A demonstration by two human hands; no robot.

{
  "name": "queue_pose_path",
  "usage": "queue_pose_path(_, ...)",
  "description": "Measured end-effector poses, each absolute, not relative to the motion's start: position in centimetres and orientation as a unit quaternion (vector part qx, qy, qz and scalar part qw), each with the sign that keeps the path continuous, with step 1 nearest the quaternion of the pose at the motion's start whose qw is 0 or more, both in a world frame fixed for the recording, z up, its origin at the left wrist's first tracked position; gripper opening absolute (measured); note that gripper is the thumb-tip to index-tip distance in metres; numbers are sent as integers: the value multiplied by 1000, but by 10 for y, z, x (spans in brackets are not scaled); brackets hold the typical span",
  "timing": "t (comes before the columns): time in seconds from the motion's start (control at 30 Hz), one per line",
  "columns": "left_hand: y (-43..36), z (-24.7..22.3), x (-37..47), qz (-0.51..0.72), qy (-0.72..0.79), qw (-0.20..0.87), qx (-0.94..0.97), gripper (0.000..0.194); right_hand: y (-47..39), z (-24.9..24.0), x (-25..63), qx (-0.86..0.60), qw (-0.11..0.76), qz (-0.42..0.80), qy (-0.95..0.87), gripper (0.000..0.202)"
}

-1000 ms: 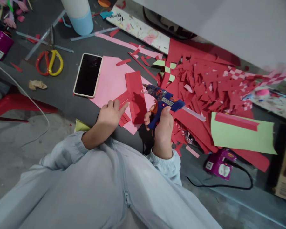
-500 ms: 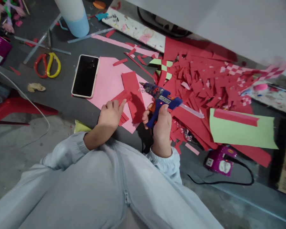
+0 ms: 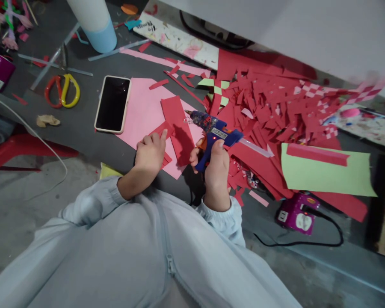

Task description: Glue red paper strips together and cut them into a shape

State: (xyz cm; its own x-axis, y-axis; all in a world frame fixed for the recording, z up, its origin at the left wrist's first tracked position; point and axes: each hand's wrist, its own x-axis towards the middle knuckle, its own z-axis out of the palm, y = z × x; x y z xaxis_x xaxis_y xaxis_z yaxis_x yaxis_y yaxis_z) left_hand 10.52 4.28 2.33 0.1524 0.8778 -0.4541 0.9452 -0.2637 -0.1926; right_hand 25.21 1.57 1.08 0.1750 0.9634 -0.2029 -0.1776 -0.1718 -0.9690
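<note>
My right hand (image 3: pixel 216 167) is wrapped round a blue hot glue gun (image 3: pixel 218 134), a small red light glowing on its side. The gun's nozzle points left over a wide red paper strip (image 3: pixel 176 124), and a clear glue stick (image 3: pixel 256 147) juts from its back. My left hand (image 3: pixel 150 154) is closed over narrower red paper strips (image 3: pixel 162 128), its fingers curled and pressed down on them; the fingertips are partly hidden. Beneath these strips lies a pink paper sheet (image 3: pixel 141 100) at the table's near edge.
A phone (image 3: pixel 113 105) lies left of the pink sheet, with scissors (image 3: pixel 62 90) beyond. A white-and-blue bottle (image 3: pixel 99 30) stands behind. Red paper cuttings (image 3: pixel 263 102) heap up at right, near a green paper sheet (image 3: pixel 327 171) and a purple power socket block (image 3: pixel 298 214) with a cord.
The view has shifted slightly. Both hands keep nearly the same places over the paper, and the glue gun is still in my right hand.
</note>
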Motion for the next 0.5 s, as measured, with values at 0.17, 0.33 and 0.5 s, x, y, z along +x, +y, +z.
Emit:
queue_pose_path(0.17,42,26,105,-265,551,50,790,78,15,12,252,-553,533,533,-355,56)
queue_pose_path(0.33,34,26,92,-189,572,41,797,68,15,11,252,-562,530,529,-351,58)
queue_pose_path(0.5,21,18,74,-135,550,38,823,56,16,11,253,-553,532,537,-350,59)
